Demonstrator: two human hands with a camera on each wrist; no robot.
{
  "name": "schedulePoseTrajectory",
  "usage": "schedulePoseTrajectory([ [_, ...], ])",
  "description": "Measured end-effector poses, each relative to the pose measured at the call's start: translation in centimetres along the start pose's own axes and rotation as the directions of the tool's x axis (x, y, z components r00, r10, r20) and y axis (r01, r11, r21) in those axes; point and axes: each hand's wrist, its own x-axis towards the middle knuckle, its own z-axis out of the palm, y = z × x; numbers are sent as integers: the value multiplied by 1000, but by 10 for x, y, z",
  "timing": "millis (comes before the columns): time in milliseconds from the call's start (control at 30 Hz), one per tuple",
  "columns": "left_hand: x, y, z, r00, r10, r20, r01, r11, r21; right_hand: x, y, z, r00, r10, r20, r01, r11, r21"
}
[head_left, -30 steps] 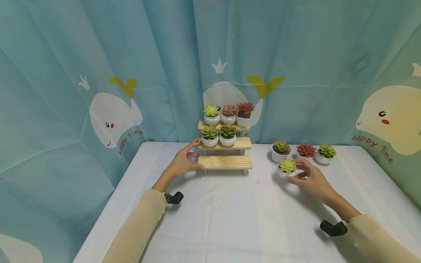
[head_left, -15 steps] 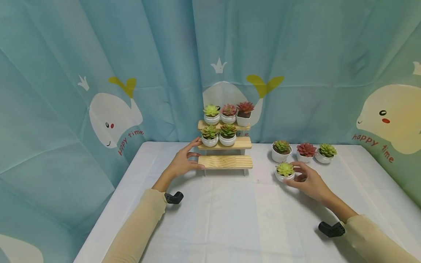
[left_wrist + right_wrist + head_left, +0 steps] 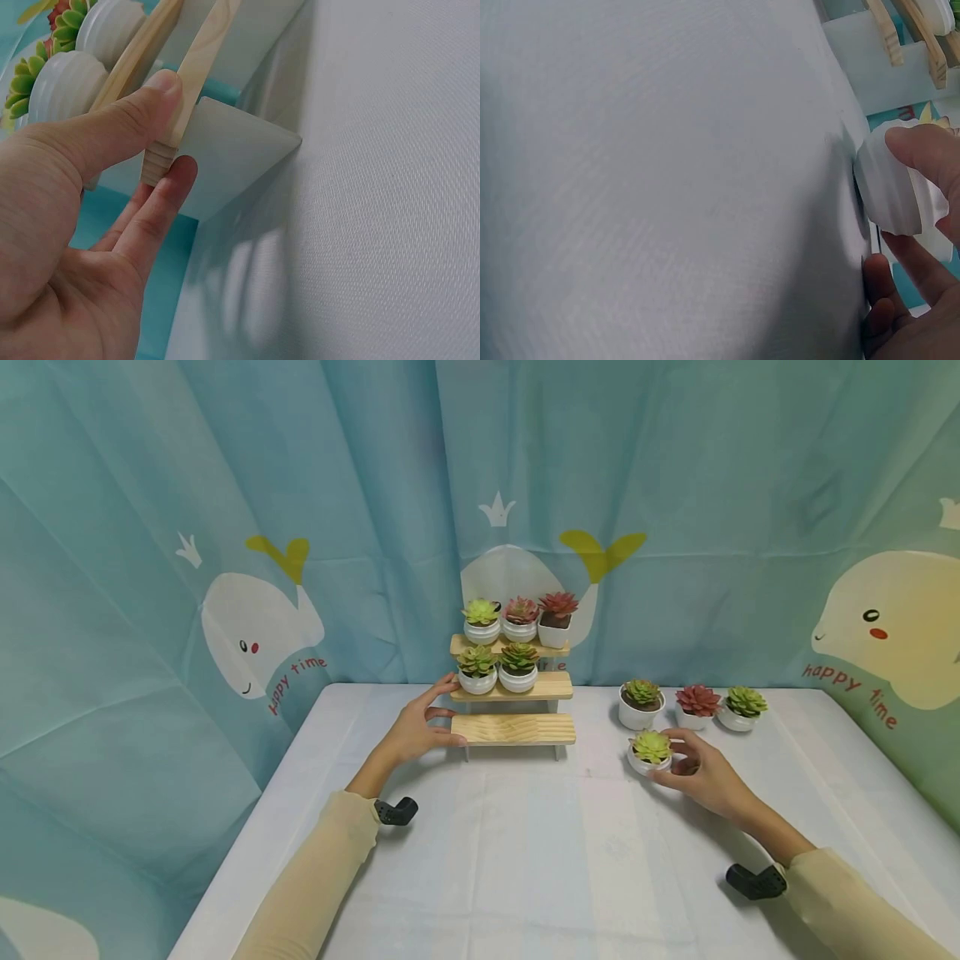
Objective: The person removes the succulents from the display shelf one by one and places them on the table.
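Observation:
My left hand (image 3: 414, 729) pinches the left end of the lowest board of a three-tier wooden shelf stand (image 3: 513, 729), thumb and fingertips at the board's edge (image 3: 196, 75). On the table right of the stand, my right hand (image 3: 708, 774) grips a lime-green potted succulent (image 3: 651, 747). Its ribbed white pot (image 3: 889, 180) lies between thumb and fingers, upright and low at the tablecloth. Two green succulents (image 3: 517, 660) in white pots occupy the left and middle of the middle board. A lime-green, a pinkish and a red succulent (image 3: 558, 610) line the top board.
Behind the right hand stand three more potted succulents: a green one (image 3: 641, 702), a red one (image 3: 697, 706) and another green one (image 3: 743, 707). A blue curtain (image 3: 375, 527) printed with whales hangs behind the white-covered table (image 3: 510, 852).
The right hand shifted slightly left with the lime-green potted succulent, then stayed about still over the last half second. My left hand keeps its hold on the stand.

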Motion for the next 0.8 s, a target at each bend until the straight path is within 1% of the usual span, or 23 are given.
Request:
schedulePoseTrajectory([
  [367,0,2,0,1000,0,5,0,1000,-11,0,-1,1,1000,18,7,-18,1000,22],
  [800,-2,3,1,1000,3,7,-3,1000,-15,1,4,0,999,39,21,-40,998,45],
])
